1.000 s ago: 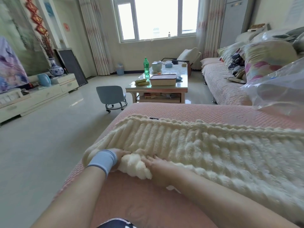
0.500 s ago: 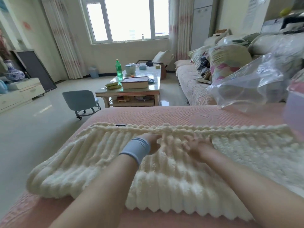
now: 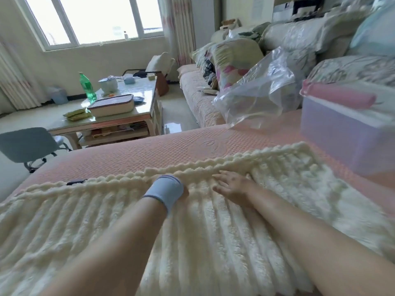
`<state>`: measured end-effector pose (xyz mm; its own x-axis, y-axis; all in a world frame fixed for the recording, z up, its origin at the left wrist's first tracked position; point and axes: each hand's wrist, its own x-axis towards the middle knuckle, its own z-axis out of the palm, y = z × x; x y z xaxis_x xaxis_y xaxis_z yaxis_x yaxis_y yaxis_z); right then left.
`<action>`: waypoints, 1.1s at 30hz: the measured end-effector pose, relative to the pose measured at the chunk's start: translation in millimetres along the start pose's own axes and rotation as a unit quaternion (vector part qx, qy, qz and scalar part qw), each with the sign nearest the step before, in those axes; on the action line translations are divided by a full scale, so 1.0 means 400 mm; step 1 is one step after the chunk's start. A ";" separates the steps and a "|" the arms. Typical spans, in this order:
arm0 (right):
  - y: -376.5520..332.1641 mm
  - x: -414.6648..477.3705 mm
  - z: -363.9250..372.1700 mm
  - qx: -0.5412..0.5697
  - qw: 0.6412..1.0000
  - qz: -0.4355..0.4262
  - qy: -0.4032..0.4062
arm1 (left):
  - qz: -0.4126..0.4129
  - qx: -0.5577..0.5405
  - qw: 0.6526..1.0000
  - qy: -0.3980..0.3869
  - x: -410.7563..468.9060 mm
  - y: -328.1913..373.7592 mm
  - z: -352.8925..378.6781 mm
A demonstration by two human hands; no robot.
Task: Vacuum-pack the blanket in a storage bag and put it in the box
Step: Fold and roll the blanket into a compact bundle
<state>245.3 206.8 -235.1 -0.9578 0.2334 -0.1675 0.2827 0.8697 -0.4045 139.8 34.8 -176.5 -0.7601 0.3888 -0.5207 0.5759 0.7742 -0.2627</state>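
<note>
One cream ribbed blanket (image 3: pixel 85 221) is spread flat over the pink cover (image 3: pixel 149 154), and both forearms are laid across it. The right hand (image 3: pixel 233 184) is pressed flat near the blanket's far scalloped edge with straight fingers, while the left hand (image 3: pixel 185 191) is almost wholly hidden behind a grey-blue wristband (image 3: pixel 165 189), so its grip cannot be told. A small black object (image 3: pixel 75 182) is seen at that far edge to the left. Further right, one pink-lidded translucent box (image 3: pixel 342 133) is set just beside the blanket's corner, one crumpled clear storage bag (image 3: pixel 256 92) is heaped beyond it to the left, and a coffee table (image 3: pixel 145 90) bearing one green bottle (image 3: pixel 87 86) is found farther off.
</note>
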 end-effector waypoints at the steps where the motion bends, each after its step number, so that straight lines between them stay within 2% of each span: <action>1: 0.024 -0.010 -0.021 0.031 0.999 -0.012 0.041 | 0.006 0.018 0.999 0.040 0.000 0.032 -0.029; 4: 0.116 -0.048 -0.082 0.029 0.989 0.010 0.144 | 0.020 -0.022 0.983 0.181 -0.016 0.149 -0.085; 7: 0.238 -0.124 -0.118 -0.047 0.975 0.144 0.163 | 0.085 -0.071 0.964 0.242 -0.036 0.278 -0.094; 11: 0.368 -0.257 -0.123 -0.099 0.941 0.299 0.123 | 0.172 -0.076 0.959 0.210 -0.049 0.407 -0.060; 15: 0.414 -0.334 -0.135 -0.009 0.924 0.371 0.093 | 0.190 -0.073 0.968 0.148 -0.073 0.500 -0.019; 18: 0.424 -0.358 -0.142 0.006 0.943 0.322 0.079 | 0.174 -0.081 0.971 0.142 -0.074 0.552 -0.004; 20: 0.433 -0.354 -0.157 -0.022 0.958 0.256 0.126 | 0.173 -0.074 0.969 0.161 -0.085 0.583 -0.002; 22: 0.453 -0.340 -0.185 -0.057 0.954 0.212 0.203 | 0.176 -0.085 0.952 0.236 -0.098 0.612 -0.008; 25: 0.487 -0.327 -0.202 -0.123 0.934 0.203 0.266 | 0.163 -0.157 0.892 0.391 -0.111 0.637 -0.029; 27: 0.509 -0.330 -0.185 -0.134 0.932 0.239 0.238 | 0.177 -0.168 0.898 0.365 -0.110 0.648 -0.023; 30: 0.527 -0.343 -0.142 -0.112 0.945 0.283 0.121 | 0.205 -0.098 0.954 0.194 -0.093 0.660 0.034; 33: 0.533 -0.365 -0.151 -0.006 0.951 0.293 0.102 | 0.199 -0.075 0.962 0.169 -0.068 0.661 0.063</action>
<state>442.2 384.3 -242.5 -0.6271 0.7572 -0.1828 0.7708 0.5693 -0.2858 320.3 216.3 -252.4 -0.5575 0.7901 -0.2548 0.8109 0.5840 0.0367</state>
